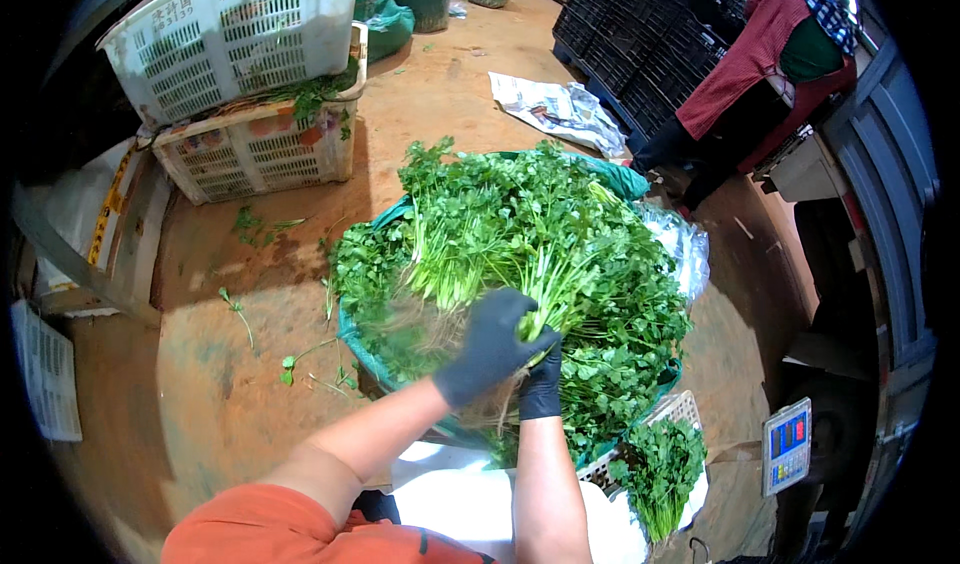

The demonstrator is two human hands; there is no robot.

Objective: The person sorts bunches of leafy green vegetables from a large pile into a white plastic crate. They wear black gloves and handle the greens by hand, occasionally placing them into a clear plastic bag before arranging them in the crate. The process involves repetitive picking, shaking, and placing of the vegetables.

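Observation:
Both my hands wear dark grey gloves and meet over the near middle of a big heap of leafy green stalks [610, 234] that look like celery, with pale roots. My left hand [487, 349] has its fingers closed round the stem ends of a bunch of celery-like greens [545, 292]. Right beside it, my right hand [541, 382] is closed on the lower stems of the same bunch, its fingers partly hidden. Pale stems of another bunch [445, 274] lie just beyond the left hand. A green sack [352, 342] surrounds the heap.
At the near right, greens [660, 474] lie by a white crate [683, 408]. A digital scale [787, 447] stands farther right. Stacked white crates [250, 154] are at the left, black crates [640, 44] at the back. A person [760, 74] bends over nearby; stray stalks [237, 314] litter the floor.

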